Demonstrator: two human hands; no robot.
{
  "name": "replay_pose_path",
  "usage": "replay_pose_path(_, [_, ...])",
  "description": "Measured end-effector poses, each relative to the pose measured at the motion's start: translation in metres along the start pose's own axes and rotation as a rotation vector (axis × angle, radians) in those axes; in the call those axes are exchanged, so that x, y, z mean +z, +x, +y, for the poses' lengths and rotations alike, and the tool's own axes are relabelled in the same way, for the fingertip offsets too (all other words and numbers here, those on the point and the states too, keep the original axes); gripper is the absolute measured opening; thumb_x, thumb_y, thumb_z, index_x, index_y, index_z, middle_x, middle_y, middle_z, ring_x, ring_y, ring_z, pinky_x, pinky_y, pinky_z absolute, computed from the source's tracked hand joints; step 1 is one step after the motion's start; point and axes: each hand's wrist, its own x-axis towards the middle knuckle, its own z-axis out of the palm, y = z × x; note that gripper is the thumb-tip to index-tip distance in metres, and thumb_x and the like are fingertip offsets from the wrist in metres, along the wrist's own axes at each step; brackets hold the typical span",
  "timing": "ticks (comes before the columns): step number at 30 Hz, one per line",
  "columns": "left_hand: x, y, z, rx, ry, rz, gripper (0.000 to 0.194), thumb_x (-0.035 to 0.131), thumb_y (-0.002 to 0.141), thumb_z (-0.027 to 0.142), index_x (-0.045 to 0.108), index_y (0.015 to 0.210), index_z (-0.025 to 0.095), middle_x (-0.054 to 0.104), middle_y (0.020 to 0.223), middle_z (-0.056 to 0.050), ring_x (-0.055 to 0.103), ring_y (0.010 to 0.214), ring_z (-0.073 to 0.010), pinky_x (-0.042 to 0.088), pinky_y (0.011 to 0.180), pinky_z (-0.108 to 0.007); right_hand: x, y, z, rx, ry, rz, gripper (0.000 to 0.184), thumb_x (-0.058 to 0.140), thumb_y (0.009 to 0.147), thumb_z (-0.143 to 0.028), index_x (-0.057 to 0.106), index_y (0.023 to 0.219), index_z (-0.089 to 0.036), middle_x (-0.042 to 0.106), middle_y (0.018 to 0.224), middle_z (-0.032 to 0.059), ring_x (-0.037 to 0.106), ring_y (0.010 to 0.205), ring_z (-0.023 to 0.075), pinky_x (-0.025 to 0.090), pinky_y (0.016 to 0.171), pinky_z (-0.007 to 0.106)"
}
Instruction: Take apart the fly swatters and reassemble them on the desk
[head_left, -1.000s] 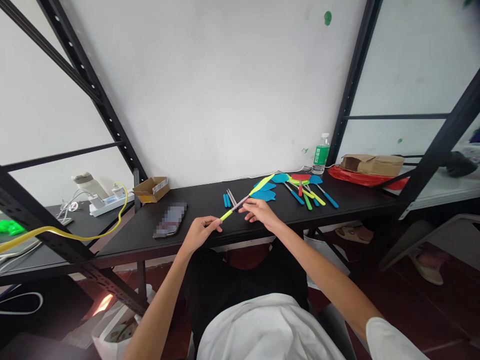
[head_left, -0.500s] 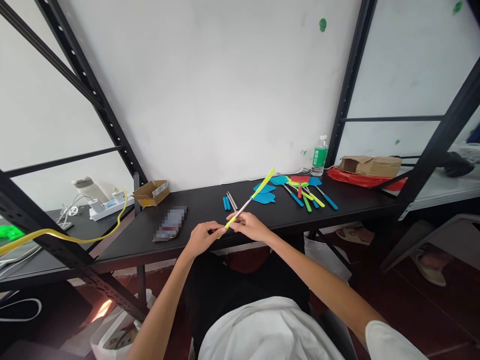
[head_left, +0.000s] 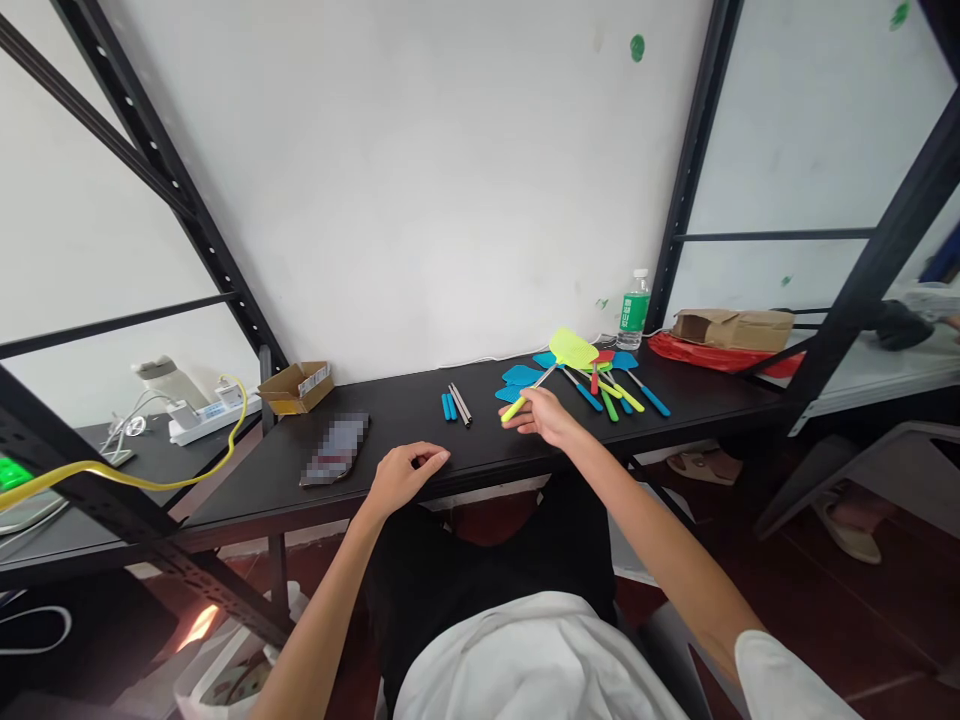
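My right hand (head_left: 544,415) grips the yellow handle of a yellow-green fly swatter (head_left: 571,349), whose head points toward the back right over a pile of blue, red and green swatters (head_left: 609,380). My left hand (head_left: 403,474) rests on the front edge of the black table (head_left: 390,430), fingers loosely curled with nothing in them. Two blue handles and thin metal rods (head_left: 454,405) lie between my hands, a little farther back.
A phone (head_left: 335,449) lies left of my left hand. A small cardboard box (head_left: 296,386) sits at the back left, a water bottle (head_left: 634,310) at the back right. A brown paper bag (head_left: 731,327) lies on red bags. Black shelf posts frame the table.
My left hand let go of the yellow swatter and dropped to the table edge. My right hand carried the swatter to the right, toward the pile, and its head turned flat.
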Motion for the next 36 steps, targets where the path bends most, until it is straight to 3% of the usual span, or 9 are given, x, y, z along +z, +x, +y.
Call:
replay_pose_path(3, [0.000,0.000,0.001,-0.007,0.011,0.008,0.041,0.049,0.090,0.058,0.077,0.094,0.028,0.076,0.093,0.002,0.063,0.082,-0.0184,0.043,0.074,-0.027,-0.025,0.006,-0.008,0.014,0.023,0.120,0.017,0.046,0.098,-0.028,0.041,0.083,-0.021,0.060,0.060,-0.0008,0.050,0.039,0.0081,0.036,0.035,0.016])
replay_pose_path(6, [0.000,-0.001,0.002,-0.009,0.011,0.008,0.041,0.049,0.090,0.057,0.077,0.093,0.028,0.075,0.092,0.002,0.063,0.081,-0.0180,0.043,0.073,-0.027,-0.041,0.008,-0.013,0.019,0.056,0.102,0.022,0.053,0.096,-0.029,0.040,0.080,-0.021,0.052,0.057,-0.0045,0.036,0.036,0.0039,0.025,0.033,0.013])
replay_pose_path(11, [0.000,-0.001,0.002,-0.018,0.018,0.006,0.041,0.049,0.090,0.058,0.076,0.092,0.028,0.075,0.091,0.003,0.063,0.080,-0.0175,0.042,0.072,-0.027,-0.055,0.008,-0.021,0.024,-0.019,0.185,0.019,0.062,0.089,-0.028,0.045,0.090,-0.020,0.061,0.075,0.0006,0.036,0.040,0.0027,0.021,0.032,0.012])
replay_pose_path(16, [0.000,-0.001,0.002,-0.008,0.029,0.015,0.042,0.048,0.090,0.058,0.077,0.090,0.027,0.075,0.089,0.002,0.063,0.078,-0.0177,0.043,0.072,-0.027,-0.066,0.002,-0.029,-0.012,-0.337,0.318,0.062,0.065,0.085,-0.041,0.036,0.138,-0.026,0.061,0.120,0.0128,0.059,0.058,0.0084,0.037,0.039,0.016])
replay_pose_path(19, [0.000,-0.001,0.002,-0.007,0.034,0.020,0.042,0.048,0.090,0.058,0.076,0.090,0.027,0.075,0.089,0.001,0.063,0.078,-0.0178,0.043,0.071,-0.027,-0.076,0.002,-0.030,-0.029,-0.660,0.348,0.075,0.058,0.087,-0.048,0.027,0.151,-0.023,0.052,0.138,0.0193,0.068,0.076,0.0175,0.048,0.050,0.024])
replay_pose_path(22, [0.000,-0.001,0.003,-0.005,0.039,0.025,0.042,0.047,0.090,0.058,0.076,0.090,0.027,0.075,0.089,0.002,0.063,0.078,-0.0177,0.043,0.072,-0.027,-0.084,0.005,-0.028,-0.056,-1.030,0.343,0.074,0.056,0.089,-0.046,0.031,0.152,-0.017,0.050,0.143,0.0205,0.066,0.102,0.0274,0.053,0.075,0.033])
replay_pose_path(25, [0.001,-0.001,0.003,-0.008,0.044,0.029,0.042,0.048,0.090,0.058,0.076,0.089,0.028,0.075,0.088,0.002,0.062,0.078,-0.0176,0.043,0.072,-0.027,-0.086,0.007,-0.025,-0.049,-1.326,0.346,0.062,0.054,0.091,-0.037,0.042,0.146,-0.014,0.053,0.141,0.0194,0.056,0.122,0.0332,0.048,0.092,0.039])
replay_pose_path(29, [0.002,-0.001,0.002,-0.010,0.040,0.028,0.042,0.048,0.090,0.058,0.076,0.090,0.028,0.074,0.087,0.002,0.062,0.078,-0.0173,0.043,0.073,-0.027,-0.083,0.006,-0.022,0.005,-1.455,0.376,0.050,0.050,0.094,-0.031,0.049,0.142,-0.019,0.059,0.133,0.0164,0.056,0.122,0.0331,0.048,0.090,0.040])
replay_pose_path(36, [0.002,0.000,0.002,-0.013,0.049,0.037,0.042,0.047,0.090,0.058,0.076,0.089,0.027,0.074,0.086,0.001,0.062,0.077,-0.0177,0.043,0.072,-0.027,-0.077,-0.004,-0.025,-0.008,-1.526,0.417,0.061,0.067,0.084,-0.043,0.051,0.138,-0.020,0.058,0.130,0.0168,0.058,0.117,0.0344,0.050,0.086,0.042])
